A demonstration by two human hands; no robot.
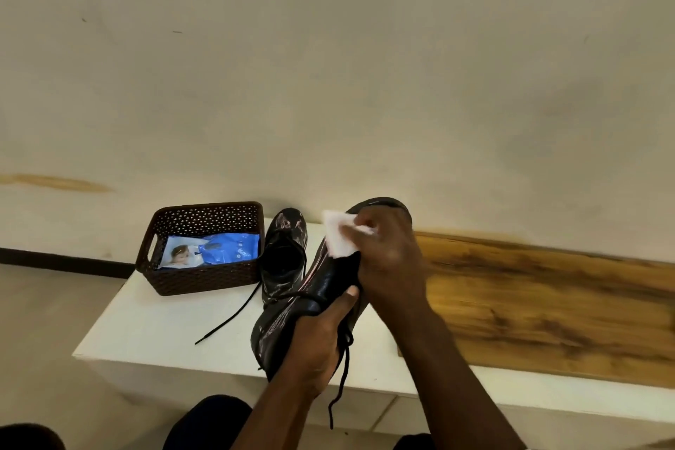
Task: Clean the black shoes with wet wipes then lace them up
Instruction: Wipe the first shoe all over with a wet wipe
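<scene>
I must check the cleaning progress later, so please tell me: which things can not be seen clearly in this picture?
Head view only:
- Held shoe: far side hidden behind right hand and left hand.
- Wet wipe: partly covered by the right fingers, blurred.
- Wipes pack: lower part hidden by basket wall; print too small.
- Second shoe: inside too dark.

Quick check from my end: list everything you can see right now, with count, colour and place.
shoe in hand: 1, black, lifted over the table edge, lace hanging
second shoe: 1, black, on the table beside the basket, lace trailing
wipe: 1, white, pressed on the held shoe
basket: 1, dark brown, table's far left
wipes pack: 1, blue and white, inside the basket
table: 1, white
board: 1, wood-grain, on the table's right
left hand: grips the shoe
right hand: holds the wipe
</scene>
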